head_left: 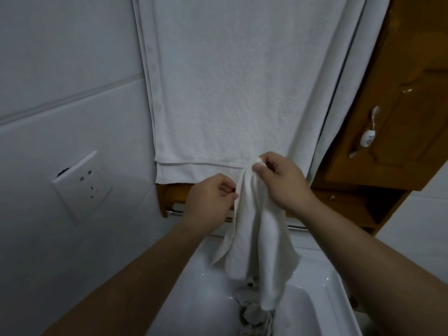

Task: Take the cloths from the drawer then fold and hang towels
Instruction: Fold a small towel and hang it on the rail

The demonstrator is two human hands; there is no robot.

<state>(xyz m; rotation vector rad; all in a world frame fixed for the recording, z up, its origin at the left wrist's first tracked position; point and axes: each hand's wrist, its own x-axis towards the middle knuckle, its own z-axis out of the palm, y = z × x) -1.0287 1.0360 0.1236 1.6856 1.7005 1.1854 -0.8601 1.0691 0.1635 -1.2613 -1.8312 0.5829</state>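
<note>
On the far left, a white wall socket (81,184) sits slightly loose on the pale tiled wall (60,69). Moving right, the person's left hand (209,198) pinches the left edge of a small white cloth (254,229), its grip closed on the fabric between thumb and fingers. The cloth hangs limp between both hands, above a white sink (194,299) where more crumpled cloths (252,314) lie in a heap. Behind the hands, a large white towel (230,81) hangs flat against the wall, its lower hem just above a metal rail (174,212) fixed under a wooden shelf. The right hand (282,180) holds the cloth's top corner, its grip clamped on the fabric by thumb and forefinger. Far right is a wooden cabinet door (400,129) with a ceramic handle (368,137).
</note>
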